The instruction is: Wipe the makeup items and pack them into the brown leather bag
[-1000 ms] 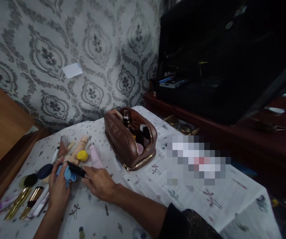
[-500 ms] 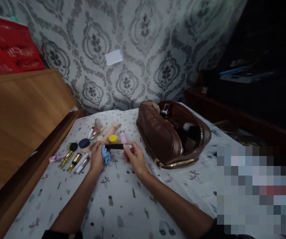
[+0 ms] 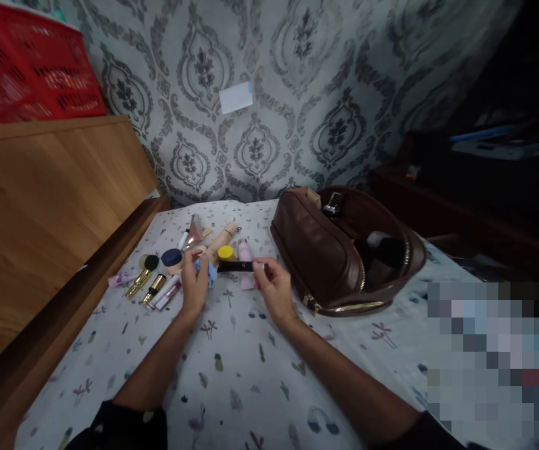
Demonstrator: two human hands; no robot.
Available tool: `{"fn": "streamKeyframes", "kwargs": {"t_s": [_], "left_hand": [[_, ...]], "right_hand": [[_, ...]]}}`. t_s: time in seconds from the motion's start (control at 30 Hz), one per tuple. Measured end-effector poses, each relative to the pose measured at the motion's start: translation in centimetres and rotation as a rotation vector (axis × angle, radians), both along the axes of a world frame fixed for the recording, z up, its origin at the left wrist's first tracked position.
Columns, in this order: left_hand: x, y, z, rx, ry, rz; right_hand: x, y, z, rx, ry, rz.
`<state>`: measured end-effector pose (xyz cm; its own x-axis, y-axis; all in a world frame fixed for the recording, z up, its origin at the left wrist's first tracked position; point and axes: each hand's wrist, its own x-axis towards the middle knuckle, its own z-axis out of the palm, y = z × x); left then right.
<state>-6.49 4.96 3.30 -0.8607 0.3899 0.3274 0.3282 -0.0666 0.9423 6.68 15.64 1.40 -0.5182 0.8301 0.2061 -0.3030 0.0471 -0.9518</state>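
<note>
My left hand (image 3: 195, 284) is closed on a crumpled light blue cloth (image 3: 212, 274), which meets the left end of a slim black cosmetic tube (image 3: 235, 266). Pinched at the tube's right, silver-coloured end are the fingers of my right hand (image 3: 276, 290). The tube lies level between both hands, above the tablecloth. Just behind it stand a yellow-lidded jar (image 3: 225, 252) and a pale pink bottle (image 3: 244, 250). Left of my left hand are a navy-lidded jar (image 3: 172, 257), a black and gold tube (image 3: 153, 290) and a gold tube (image 3: 138, 283).
An open brown leather bag (image 3: 316, 244) with dark items inside stands right of my hands on the patterned tablecloth (image 3: 232, 375). A wooden panel (image 3: 58, 200) borders the left side, with a red basket (image 3: 63, 75) above it. Patterned wallpaper (image 3: 288, 94) rises behind.
The view has shifted, so everything sits farther right. My hands still hold the cloth and the black tube; the right hand has turned slightly and a small pale pink patch shows beneath the tube.
</note>
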Motion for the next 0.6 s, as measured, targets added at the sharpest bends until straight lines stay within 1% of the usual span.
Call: {"fn": "streamKeyframes", "kwargs": {"t_s": [0.03, 0.07, 0.13, 0.2, 0.27, 0.37, 0.5, 0.6], "left_hand": [[0.6, -0.1, 0.3, -0.033, 0.127, 0.009], [1.2, -0.1, 0.4, -0.077, 0.266, -0.009], [2.3, -0.2, 0.4, -0.168, 0.516, -0.098], [3.0, -0.2, 0.2, -0.240, 0.651, -0.186], [2.8, -0.4, -0.2, -0.307, 0.694, -0.188], [1.6, -0.5, -0.8, -0.374, 0.691, -0.191], [-0.3, -0.4, -1.2, -0.429, 0.664, -0.165], [-0.9, -0.4, -1.1, -0.432, 0.624, -0.129]], "right_hand": [[0.1, -0.3, 0.1, 0.064, -0.016, 0.016], [0.2, -0.7, 0.2, 0.136, -0.032, 0.039], [0.5, -1.4, 0.4, 0.299, -0.062, 0.086], [0.8, -2.0, 0.6, 0.431, -0.085, 0.105], [1.1, -2.2, 0.8, 0.484, -0.099, 0.097], [1.3, -2.0, 0.8, 0.493, -0.106, 0.072], [1.6, -1.6, 1.3, 0.513, -0.093, 0.030], [1.9, -1.3, 1.8, 0.490, -0.069, -0.004]]}}
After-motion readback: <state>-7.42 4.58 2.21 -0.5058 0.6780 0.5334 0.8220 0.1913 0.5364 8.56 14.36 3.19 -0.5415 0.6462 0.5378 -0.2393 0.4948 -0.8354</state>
